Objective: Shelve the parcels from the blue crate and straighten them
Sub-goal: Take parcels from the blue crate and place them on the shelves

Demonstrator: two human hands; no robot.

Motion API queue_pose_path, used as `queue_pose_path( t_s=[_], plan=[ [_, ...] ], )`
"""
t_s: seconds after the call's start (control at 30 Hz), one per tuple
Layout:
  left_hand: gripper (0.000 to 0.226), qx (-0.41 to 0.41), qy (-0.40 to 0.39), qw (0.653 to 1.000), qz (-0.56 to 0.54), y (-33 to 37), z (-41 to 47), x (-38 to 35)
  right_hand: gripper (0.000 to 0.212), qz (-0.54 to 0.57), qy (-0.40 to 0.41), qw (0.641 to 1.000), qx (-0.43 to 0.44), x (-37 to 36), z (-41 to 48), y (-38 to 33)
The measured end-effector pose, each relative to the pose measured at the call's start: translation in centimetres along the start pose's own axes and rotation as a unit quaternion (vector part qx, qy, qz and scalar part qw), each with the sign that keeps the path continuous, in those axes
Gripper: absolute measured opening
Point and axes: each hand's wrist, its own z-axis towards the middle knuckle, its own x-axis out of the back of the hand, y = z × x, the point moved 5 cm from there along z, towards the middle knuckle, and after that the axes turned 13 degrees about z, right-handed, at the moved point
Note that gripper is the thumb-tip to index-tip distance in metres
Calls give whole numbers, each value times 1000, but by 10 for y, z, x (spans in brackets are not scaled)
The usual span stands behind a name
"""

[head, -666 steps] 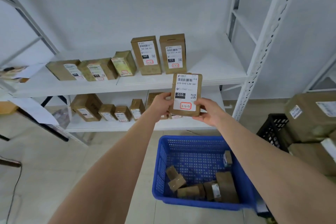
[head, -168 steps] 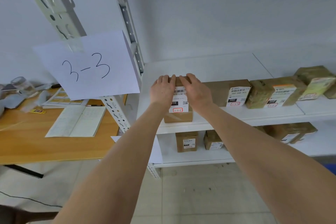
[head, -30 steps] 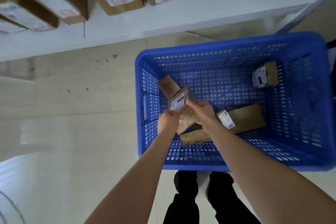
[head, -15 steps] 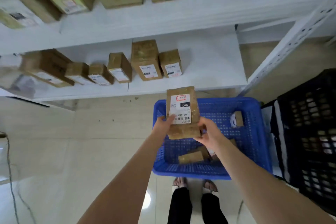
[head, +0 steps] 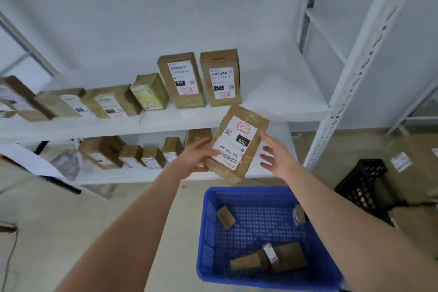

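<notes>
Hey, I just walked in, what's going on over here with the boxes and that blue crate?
A person is shelving parcels. Their left hand grips a brown parcel, tilted with its label upside down, in front of the shelves and above the blue crate. The right hand is open at the parcel's right edge. A few small parcels lie in the crate. A row of parcels sits on the upper shelf, with bare space at its right end.
</notes>
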Motion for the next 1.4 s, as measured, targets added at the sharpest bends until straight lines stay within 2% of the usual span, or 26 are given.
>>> queue_pose_path(
  t_s=[0.07, 0.17, 0.2, 0.3, 0.33, 0.43, 0.5, 0.6, 0.67, 0.77, 0.83, 0.9, 0.93, 1.07, 1.17, 1.3, 1.4],
  plan=[
    [69, -17, -19, 999, 34, 16, -8, 10, 79, -6, 0, 999, 33, -8, -12, -21],
    [60, -44, -14, 996, 76, 40, -23, 24, 93, 2, 3, 999, 50, -13, -19, -40],
    [58, -45, -6, 996, 79, 47, -28, 29, 86, 0, 1, 999, 48, -14, -24, -44],
    [43, -61, 23, 993, 95, 63, -38, 42, 46, 1, -18, 999, 26, -20, -34, -45],
    [39, -68, 39, 992, 100, 68, -39, 46, 42, 1, -22, 1000, 19, -23, -39, -44],
    [37, -91, 98, 988, 83, 78, -41, 53, 42, 24, -43, 999, 1, -31, -45, -36],
    [42, -110, 164, 979, 56, 80, -43, 59, 46, 70, -42, 997, -10, -35, -47, -29],
    [66, -88, 247, 965, 7, 72, -39, 69, 47, 150, -49, 987, -12, -45, -46, -20],
    [81, -51, 229, 972, -23, 66, -38, 63, 49, 181, -57, 982, -20, -51, -44, -13],
    [94, -32, 157, 986, -49, 65, -35, 38, 52, 155, -71, 985, -34, -61, -42, -2],
    [81, -49, 126, 989, -57, 70, -36, 22, 47, 145, -86, 985, -41, -68, -45, 3],
    [53, -92, 106, 987, -75, 75, -34, 13, 41, 150, -99, 983, -44, -71, -47, 6],
    [47, -109, 105, 985, -85, 77, -34, 12, 38, 149, -107, 982, -49, -73, -49, 6],
    [62, -132, 127, 982, -53, 85, -36, 17, 40, 124, -108, 985, -42, -69, -52, 2],
    [57, -126, 118, 985, -24, 90, -36, 19, 48, 110, -81, 991, -8, -59, -48, -9],
    [51, -118, 114, 986, -13, 94, -37, 20, 32, 103, -97, 990, 4, -57, -51, -18],
    [49, -121, 109, 987, -8, 95, -40, 19, 33, 107, -99, 989, 9, -59, -52, -21]
  ],
)
